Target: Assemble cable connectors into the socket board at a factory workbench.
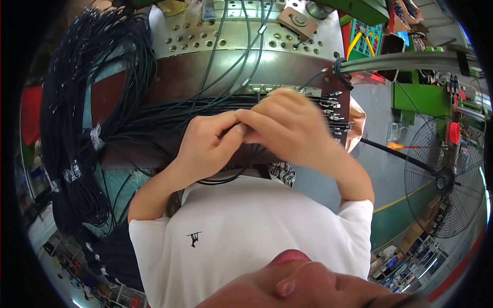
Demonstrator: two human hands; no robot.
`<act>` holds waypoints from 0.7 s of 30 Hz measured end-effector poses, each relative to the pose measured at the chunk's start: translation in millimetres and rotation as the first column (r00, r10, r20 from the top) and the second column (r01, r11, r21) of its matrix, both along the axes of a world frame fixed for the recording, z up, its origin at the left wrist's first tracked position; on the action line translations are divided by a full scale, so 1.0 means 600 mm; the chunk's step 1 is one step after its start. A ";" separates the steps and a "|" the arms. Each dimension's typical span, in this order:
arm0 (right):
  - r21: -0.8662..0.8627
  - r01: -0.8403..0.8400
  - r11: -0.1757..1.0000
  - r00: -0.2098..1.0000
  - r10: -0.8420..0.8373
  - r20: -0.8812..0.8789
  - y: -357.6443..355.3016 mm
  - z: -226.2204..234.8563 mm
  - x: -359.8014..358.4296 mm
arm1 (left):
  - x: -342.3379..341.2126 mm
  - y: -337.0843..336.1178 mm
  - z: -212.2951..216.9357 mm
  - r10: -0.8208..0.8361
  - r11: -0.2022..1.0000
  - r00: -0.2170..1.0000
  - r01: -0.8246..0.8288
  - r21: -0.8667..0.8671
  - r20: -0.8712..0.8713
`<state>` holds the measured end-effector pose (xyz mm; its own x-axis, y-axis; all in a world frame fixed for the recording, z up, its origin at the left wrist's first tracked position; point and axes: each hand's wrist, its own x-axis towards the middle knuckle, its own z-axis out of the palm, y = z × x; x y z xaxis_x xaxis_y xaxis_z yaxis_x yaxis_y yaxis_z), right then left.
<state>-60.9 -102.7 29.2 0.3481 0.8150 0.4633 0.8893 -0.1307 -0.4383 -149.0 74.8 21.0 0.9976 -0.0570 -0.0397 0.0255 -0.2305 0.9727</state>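
Black connector-tipped cables [167, 114] stretch across the frame's centre behind the left hand [208, 145] and right hand [294, 128], curled and meeting, though I cannot tell what they pinch.

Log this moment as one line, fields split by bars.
left hand: against right hand | held item: cannot tell | cables: bundled, running behind both hands

My brown bench [177, 77], black cables [167, 110] lying across it, holed metal plate [182, 32] along its far side
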 end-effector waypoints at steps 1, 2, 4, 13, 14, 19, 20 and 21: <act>0.062 0.031 0.998 0.998 -0.035 0.059 0.011 -0.022 -0.003 | 0.000 0.008 0.007 0.009 0.995 0.990 -0.023 -0.099 -0.140; 0.033 0.013 0.999 0.997 -0.016 0.074 0.007 -0.016 0.000 | -0.013 0.018 0.005 -0.003 0.996 0.994 -0.006 -0.089 -0.106; 0.017 0.022 1.000 0.993 -0.023 0.115 -0.012 -0.017 0.015 | -0.024 0.041 0.003 -0.010 0.995 0.998 0.004 -0.099 -0.058; -0.022 0.314 0.949 0.915 -0.296 0.276 -0.168 -0.034 0.081 | -0.037 0.058 -0.005 -0.034 0.999 0.991 0.033 0.011 0.132; -0.025 0.347 0.937 0.909 -0.330 0.254 -0.170 -0.041 0.078 | -0.032 0.059 -0.009 -0.083 0.996 0.974 0.076 0.039 0.212; -0.059 0.377 0.924 0.857 -0.324 0.401 -0.151 -0.066 0.075 | -0.014 0.046 0.001 -0.179 0.977 0.933 0.131 0.169 0.312; -0.061 0.376 0.925 0.857 -0.322 0.402 -0.150 -0.068 0.074 | -0.010 0.038 0.002 -0.289 0.947 0.914 0.230 0.225 0.283; -0.084 0.422 0.903 0.827 -0.345 0.443 -0.151 -0.072 0.071 | -0.006 0.034 0.003 -0.395 0.904 0.885 0.326 0.278 0.248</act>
<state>-18.3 -193.4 -13.9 0.4599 0.7344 0.4991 0.8433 -0.5373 0.0135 -152.8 95.3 23.1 0.8772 -0.4389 0.1946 -0.3770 -0.3787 0.8453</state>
